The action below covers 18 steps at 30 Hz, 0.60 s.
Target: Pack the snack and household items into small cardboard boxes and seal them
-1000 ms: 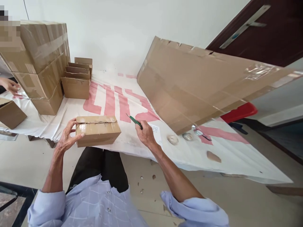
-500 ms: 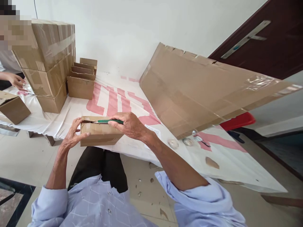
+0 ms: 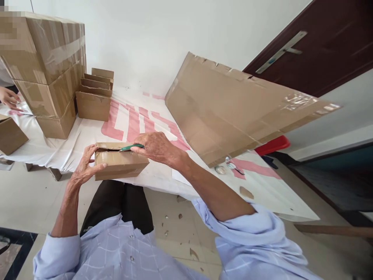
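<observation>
A small cardboard box (image 3: pixel 116 166) rests at the front edge of the cloth-covered table, with a dark gap along its top seam. My left hand (image 3: pixel 86 168) grips its left end, thumb on the front face and fingers at the top corner. In my right hand (image 3: pixel 159 147) is a green utility knife (image 3: pixel 132 147), held low over the box top. Its tip points left and meets the gap; how deep the blade reaches is hidden.
Taped cartons (image 3: pixel 55 58) are stacked at the left, beside an open box (image 3: pixel 93 105) with raised flaps. A large cardboard sheet (image 3: pixel 215 105) leans at the right. One tape roll (image 3: pixel 220 170) lies below it. Another person's hand (image 3: pixel 10 99) shows at far left.
The knife tip has moved slightly right along the seam relative to the box, with my right hand. My left hand keeps its grip. The whole view has shifted, so surroundings appear further left.
</observation>
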{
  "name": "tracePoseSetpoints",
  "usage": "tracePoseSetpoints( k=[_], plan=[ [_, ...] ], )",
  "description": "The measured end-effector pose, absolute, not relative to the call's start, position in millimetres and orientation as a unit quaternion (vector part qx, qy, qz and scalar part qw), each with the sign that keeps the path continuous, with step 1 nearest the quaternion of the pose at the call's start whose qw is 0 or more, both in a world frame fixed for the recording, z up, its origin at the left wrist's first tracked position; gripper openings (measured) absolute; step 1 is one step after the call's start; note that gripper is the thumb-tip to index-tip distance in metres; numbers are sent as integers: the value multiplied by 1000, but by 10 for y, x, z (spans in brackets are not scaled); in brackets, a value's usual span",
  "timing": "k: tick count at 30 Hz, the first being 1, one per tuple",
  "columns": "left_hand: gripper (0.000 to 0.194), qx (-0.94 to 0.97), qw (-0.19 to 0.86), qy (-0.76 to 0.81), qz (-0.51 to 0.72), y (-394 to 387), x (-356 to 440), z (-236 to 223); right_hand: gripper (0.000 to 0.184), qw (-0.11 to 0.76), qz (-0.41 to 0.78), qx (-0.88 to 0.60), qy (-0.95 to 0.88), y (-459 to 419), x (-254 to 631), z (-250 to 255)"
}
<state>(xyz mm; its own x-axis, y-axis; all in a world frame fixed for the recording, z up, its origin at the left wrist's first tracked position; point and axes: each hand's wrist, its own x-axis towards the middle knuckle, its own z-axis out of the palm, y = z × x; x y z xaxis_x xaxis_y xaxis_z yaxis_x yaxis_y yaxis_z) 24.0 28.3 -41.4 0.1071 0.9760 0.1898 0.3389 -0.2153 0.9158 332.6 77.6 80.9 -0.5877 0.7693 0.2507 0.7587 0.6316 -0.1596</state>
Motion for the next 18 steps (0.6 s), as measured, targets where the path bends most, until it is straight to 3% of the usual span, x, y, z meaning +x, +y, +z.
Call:
tracePoseSetpoints(
  k=[9, 12, 15, 18],
  plan=[
    [85, 670, 365, 498, 413, 271, 225, -283, 35, 184, 47, -475, -859, 770, 4161, 811],
    [83, 676, 360, 499, 405, 273, 227, -241, 33, 237, 40, -514, -823, 721, 4376, 804],
    [81, 683, 352, 502, 397, 290, 221, -216, 24, 301, 45, -568, -764, 716, 4537, 504],
    [84, 687, 350, 501, 393, 318, 207, -184, 23, 287, 56, -637, -713, 715, 4559, -84]
  ],
)
